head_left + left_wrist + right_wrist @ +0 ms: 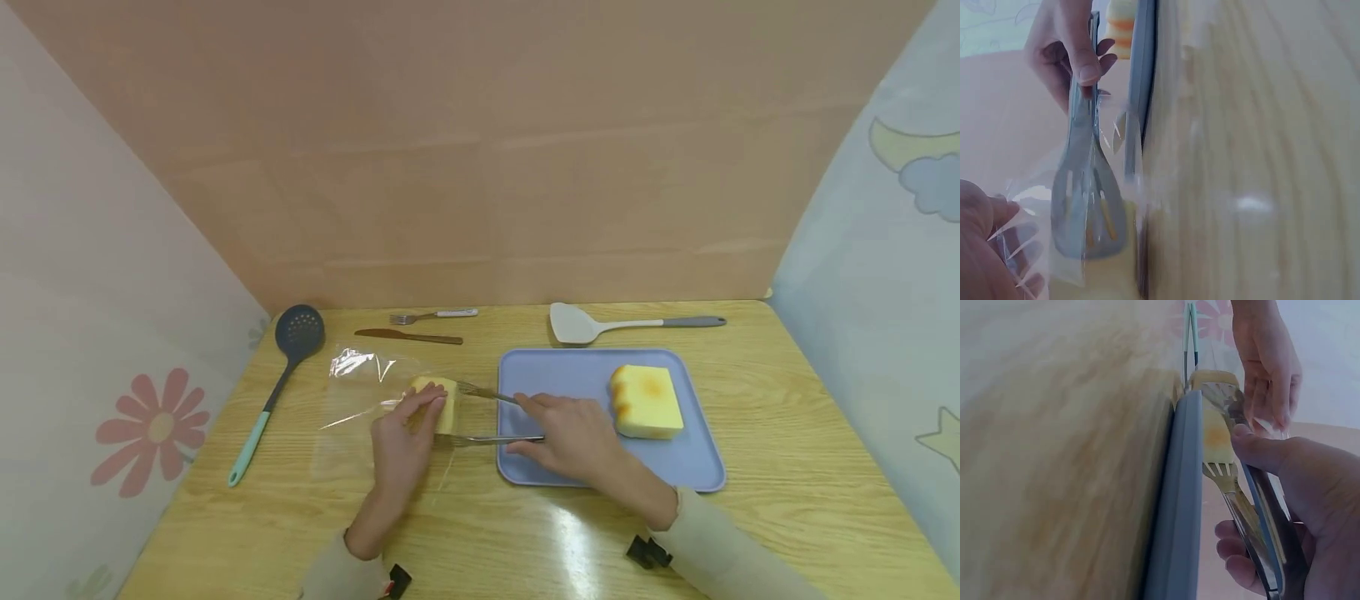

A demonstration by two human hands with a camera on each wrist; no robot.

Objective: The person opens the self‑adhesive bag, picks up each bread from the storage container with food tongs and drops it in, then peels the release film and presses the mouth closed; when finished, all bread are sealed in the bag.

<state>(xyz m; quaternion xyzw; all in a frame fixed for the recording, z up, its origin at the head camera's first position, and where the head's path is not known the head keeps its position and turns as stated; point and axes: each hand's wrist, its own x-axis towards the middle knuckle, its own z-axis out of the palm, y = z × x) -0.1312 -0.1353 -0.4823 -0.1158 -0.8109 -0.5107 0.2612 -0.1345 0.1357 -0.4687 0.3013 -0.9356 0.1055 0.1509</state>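
My right hand [581, 435] grips metal serving tongs [1266, 519] with slotted ends, its thumb on one arm and curled fingers round the other. The tong ends sit on either side of a yellow bread slice [451, 408], which lies at the mouth of a clear plastic bag [348, 450]. My left hand [405, 437] is over the bag and pinches its thin film between thumb and fingers, seen in the left wrist view. Part of the slice is hidden under that hand. A second bread slice [651, 402] lies on the blue tray [555, 371].
A dark skimmer [300, 332] with a mint handle lies at the left. Toward the back are a small fork [435, 316], a brown knife [408, 337] and a white spatula [573, 323]. The wooden table [510, 542] meets walls on both sides and behind.
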